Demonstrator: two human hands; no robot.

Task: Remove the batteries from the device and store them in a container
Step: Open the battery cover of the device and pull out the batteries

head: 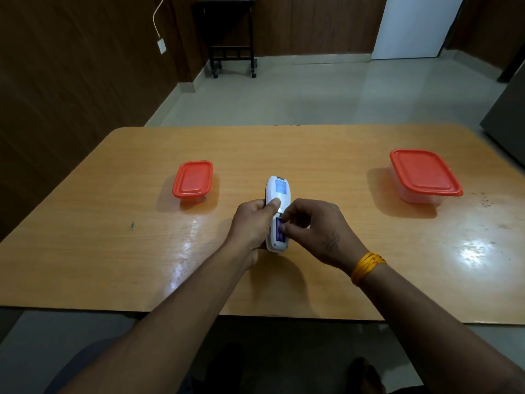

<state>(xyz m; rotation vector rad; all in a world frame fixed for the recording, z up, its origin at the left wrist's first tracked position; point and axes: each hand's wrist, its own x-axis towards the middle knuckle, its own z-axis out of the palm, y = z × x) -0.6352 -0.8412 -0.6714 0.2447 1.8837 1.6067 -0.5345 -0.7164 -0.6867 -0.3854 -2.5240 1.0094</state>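
A white handheld device (278, 191) with a blue label lies back-up above the middle of the wooden table (312, 155). My left hand (252, 226) grips its left side, thumb pressed on the back. The battery bay near its lower end is uncovered, and a purple battery (277, 233) shows inside. My right hand (315, 228) is at the bay, its fingertips pinched on the battery. A small container with a red lid (193, 179) stands to the left, lid on. A larger clear container with a red lid (424, 173) stands at the right, also closed.
A yellow band circles my right wrist (366, 267). A dark wheeled stand (233, 38) is by the far wall, beyond the table. The table's near edge runs just under my forearms.
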